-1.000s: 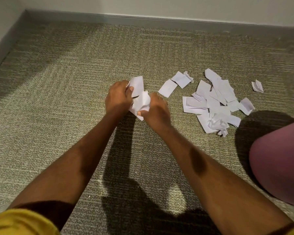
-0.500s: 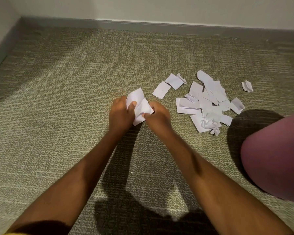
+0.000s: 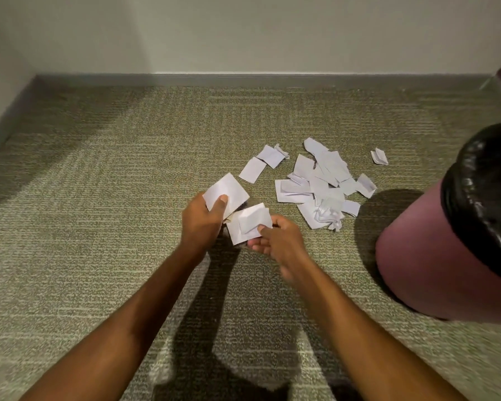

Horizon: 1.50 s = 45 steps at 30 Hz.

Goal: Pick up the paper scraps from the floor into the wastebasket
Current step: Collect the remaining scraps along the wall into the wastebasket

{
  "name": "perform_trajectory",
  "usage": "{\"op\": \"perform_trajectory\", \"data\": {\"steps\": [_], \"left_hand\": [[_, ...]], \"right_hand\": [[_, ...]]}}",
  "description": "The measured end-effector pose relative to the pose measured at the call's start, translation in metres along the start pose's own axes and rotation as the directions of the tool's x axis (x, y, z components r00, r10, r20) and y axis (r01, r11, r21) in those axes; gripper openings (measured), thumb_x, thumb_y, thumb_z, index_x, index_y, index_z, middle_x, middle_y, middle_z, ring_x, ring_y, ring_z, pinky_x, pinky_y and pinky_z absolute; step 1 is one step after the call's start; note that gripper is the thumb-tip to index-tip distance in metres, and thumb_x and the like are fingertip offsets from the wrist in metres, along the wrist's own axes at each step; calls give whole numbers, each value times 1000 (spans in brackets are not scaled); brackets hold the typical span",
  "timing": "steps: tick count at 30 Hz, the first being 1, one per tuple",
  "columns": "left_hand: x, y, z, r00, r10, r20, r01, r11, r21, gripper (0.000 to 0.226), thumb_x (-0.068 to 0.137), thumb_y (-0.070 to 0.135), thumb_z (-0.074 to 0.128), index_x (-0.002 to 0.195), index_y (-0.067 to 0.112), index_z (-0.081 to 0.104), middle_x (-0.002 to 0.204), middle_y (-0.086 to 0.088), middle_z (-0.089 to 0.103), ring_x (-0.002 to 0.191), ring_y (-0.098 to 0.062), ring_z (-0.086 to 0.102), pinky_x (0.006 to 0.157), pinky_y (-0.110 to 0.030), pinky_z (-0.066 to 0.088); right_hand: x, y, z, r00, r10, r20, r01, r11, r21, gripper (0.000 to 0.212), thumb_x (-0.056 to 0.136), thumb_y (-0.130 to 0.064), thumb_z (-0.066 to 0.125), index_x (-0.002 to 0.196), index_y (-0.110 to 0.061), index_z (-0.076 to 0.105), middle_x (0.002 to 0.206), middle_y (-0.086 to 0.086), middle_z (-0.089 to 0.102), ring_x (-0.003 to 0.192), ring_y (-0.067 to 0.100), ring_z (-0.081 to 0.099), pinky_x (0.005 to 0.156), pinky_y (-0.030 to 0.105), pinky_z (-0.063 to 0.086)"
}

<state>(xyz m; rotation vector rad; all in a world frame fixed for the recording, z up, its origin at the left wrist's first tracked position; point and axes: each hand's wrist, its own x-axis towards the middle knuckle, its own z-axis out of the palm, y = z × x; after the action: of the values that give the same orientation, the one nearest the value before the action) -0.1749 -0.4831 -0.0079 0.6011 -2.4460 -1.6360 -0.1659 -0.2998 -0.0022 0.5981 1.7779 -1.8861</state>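
Scraps [image 3: 252, 222] in left hand [image 3: 203, 221], right hand [image 3: 276, 241]

White paper scraps [image 3: 315, 185] loosely piled, several held up beside them, maroon black-lined wastebasket [image 3: 417, 256] at right.

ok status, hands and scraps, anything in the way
Hands: left hand pinches one scrap, right hand grips a small bunch. Main pile lies on the carpet. Wastebasket stands to the right, nothing blocking it.

White scraps [image 3: 318, 186] — maroon wastebasket [image 3: 417, 256], black liner [image 3: 480, 198].
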Motion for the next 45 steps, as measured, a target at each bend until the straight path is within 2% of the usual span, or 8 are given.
{"op": "perform_trajectory", "data": {"steps": [7,10,15,20,28,33,40,45], "left_hand": [[-13,41,8,998,-27,61,30,998,-55,30,104,39,66,123,17,73,104,1,78,90,-20,74,75,-33,57],[-17,62,7,998,-2,63,6,998,-67,33,104,38,67,113,7,72,85,6,71,74,-16,66,67,-27,46],[-27,119,6,993,74,89,-66,994,-91,24,101,43,67,93,21,69,77,8,68,71,-17,64,66,-29,48],[-49,192,9,974,203,103,-195,977,-83,28,103,43,65,119,21,73,101,6,77,83,-9,71,60,-22,47],[-85,295,36,861,450,237,-424,893,-152,27,104,43,65,122,25,73,104,6,80,87,-9,77,71,-32,60],[-105,332,76,770,524,363,-524,845,-107,32,104,42,64,127,20,70,113,2,77,99,-18,74,81,-42,64],[-128,351,135,662,506,553,-582,812,-47,32,103,36,68,128,19,73,114,3,77,101,-18,74,90,-44,64],[-126,350,164,608,470,640,-639,768,43,32,98,35,74,125,18,74,107,2,76,99,-22,74,78,-33,58]], "right_hand": [[-42,-30,-26,994,-88,-57,89,996,10,22,109,-5,61,129,-11,66,109,10,80,98,33,82,85,44,69],[-61,-51,-34,987,-136,-81,138,990,18,22,111,-3,56,129,-13,64,113,10,77,83,24,81,75,34,68],[-90,-84,-45,968,-202,-149,216,973,85,24,111,-4,53,132,-12,62,111,9,77,70,14,77,64,26,66],[-123,-126,-62,914,-318,-252,351,932,97,26,107,-4,52,126,-15,65,100,11,80,70,19,78,67,34,67],[-185,-189,-122,837,-397,-378,485,857,175,19,108,1,53,109,-14,64,89,15,78,61,16,76,56,27,63],[-201,-198,-173,790,-360,-497,500,846,182,25,106,0,51,121,-13,66,101,14,82,71,19,79,59,25,62],[-213,-182,-241,735,-375,-565,479,877,40,36,95,5,50,112,-12,77,104,13,84,106,42,78,86,62,66],[-209,-166,-269,702,-344,-623,407,912,-45,32,96,1,52,111,-21,70,106,8,82,98,31,82,72,40,70]]}}
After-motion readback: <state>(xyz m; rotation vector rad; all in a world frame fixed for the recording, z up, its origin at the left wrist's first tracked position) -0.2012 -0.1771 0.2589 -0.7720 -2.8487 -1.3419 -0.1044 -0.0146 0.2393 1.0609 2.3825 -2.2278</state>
